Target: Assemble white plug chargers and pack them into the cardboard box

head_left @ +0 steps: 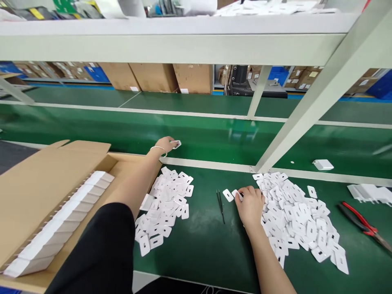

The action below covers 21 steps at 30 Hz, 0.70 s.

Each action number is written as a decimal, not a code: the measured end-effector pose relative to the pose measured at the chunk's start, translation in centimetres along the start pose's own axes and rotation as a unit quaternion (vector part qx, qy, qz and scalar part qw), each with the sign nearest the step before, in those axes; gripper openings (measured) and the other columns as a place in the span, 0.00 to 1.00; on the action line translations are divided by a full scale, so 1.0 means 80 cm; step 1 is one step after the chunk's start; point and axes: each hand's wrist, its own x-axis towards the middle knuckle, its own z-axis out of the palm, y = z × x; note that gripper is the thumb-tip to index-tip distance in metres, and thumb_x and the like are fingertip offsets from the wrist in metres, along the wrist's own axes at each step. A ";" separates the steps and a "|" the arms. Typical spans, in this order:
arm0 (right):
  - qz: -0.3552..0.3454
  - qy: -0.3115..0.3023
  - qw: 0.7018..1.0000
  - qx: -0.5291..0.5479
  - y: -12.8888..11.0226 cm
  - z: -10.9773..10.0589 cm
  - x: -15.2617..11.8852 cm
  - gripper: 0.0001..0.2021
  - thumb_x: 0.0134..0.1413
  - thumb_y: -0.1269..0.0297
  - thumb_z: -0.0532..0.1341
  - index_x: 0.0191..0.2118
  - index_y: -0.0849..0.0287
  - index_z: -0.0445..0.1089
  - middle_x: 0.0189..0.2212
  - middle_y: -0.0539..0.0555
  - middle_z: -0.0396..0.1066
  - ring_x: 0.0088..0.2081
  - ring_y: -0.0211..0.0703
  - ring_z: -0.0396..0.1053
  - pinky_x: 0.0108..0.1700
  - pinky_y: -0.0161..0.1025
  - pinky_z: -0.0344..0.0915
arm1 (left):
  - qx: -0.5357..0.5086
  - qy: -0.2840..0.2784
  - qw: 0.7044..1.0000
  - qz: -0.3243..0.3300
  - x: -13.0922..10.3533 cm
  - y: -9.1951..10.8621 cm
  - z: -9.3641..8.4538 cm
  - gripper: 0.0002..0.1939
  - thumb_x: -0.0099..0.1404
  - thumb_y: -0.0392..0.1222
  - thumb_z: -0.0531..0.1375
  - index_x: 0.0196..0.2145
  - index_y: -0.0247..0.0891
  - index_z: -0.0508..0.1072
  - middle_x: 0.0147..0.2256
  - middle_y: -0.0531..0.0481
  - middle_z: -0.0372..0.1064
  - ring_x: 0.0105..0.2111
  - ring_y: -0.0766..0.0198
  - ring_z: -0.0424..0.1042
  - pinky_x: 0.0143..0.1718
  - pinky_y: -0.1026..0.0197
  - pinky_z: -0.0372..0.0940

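White, round-cornered slotted plate (234,192), pinched by the right hand (251,203); the left hand (166,144) pinches a small white piece (178,144).

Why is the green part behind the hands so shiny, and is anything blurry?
In the head view, the green strip has pale glare and a faint bluish reflection, probably because it's smooth; in the same head view, the white pieces look bright, with little fine detail; and there too, the cardboard boxes at the back look a bit soft.
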 end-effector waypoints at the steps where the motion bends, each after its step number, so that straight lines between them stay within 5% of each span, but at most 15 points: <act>1: -0.003 0.000 1.000 0.010 0.001 0.001 0.001 0.08 0.65 0.66 0.60 0.36 0.57 0.76 0.38 0.58 0.76 0.43 0.56 0.63 0.43 0.47 0.50 | -0.038 -0.017 0.999 -0.010 -0.004 0.016 0.006 0.16 0.74 0.49 0.63 0.50 0.35 0.77 0.45 0.42 0.78 0.41 0.57 0.80 0.44 0.53 0.76; 5: -0.012 0.002 1.000 0.025 0.002 0.002 0.002 0.09 0.67 0.66 0.59 0.35 0.57 0.75 0.37 0.57 0.75 0.42 0.54 0.63 0.42 0.46 0.50 | -0.221 -0.083 0.972 0.005 -0.037 0.087 0.040 0.19 0.72 0.53 0.62 0.50 0.35 0.79 0.42 0.41 0.79 0.33 0.61 0.80 0.38 0.58 0.75; 10: -0.010 -0.002 1.000 0.003 0.001 -0.002 -0.003 0.07 0.63 0.66 0.61 0.42 0.60 0.76 0.40 0.59 0.75 0.43 0.55 0.63 0.43 0.47 0.52 | -0.367 -0.139 0.916 0.081 -0.113 0.159 0.073 0.23 0.75 0.55 0.55 0.47 0.34 0.80 0.35 0.44 0.74 0.24 0.69 0.66 0.29 0.63 0.65; 14: -0.036 -0.032 0.999 -0.013 -0.002 -0.009 -0.008 0.13 0.55 0.68 0.64 0.47 0.60 0.74 0.43 0.60 0.73 0.45 0.57 0.63 0.44 0.47 0.52 | -0.462 -0.162 0.859 0.152 -0.178 0.178 0.078 0.24 0.72 0.60 0.57 0.40 0.35 0.81 0.27 0.49 0.66 0.24 0.67 0.59 0.26 0.62 0.56; 21: -0.064 -0.044 0.997 -0.022 0.000 -0.007 -0.011 0.07 0.57 0.69 0.63 0.42 0.57 0.73 0.40 0.59 0.74 0.43 0.55 0.62 0.42 0.47 0.52 | -0.436 -0.145 0.874 0.159 -0.237 0.175 0.072 0.33 0.72 0.71 0.50 0.39 0.42 0.82 0.28 0.48 0.65 0.26 0.62 0.57 0.30 0.57 0.57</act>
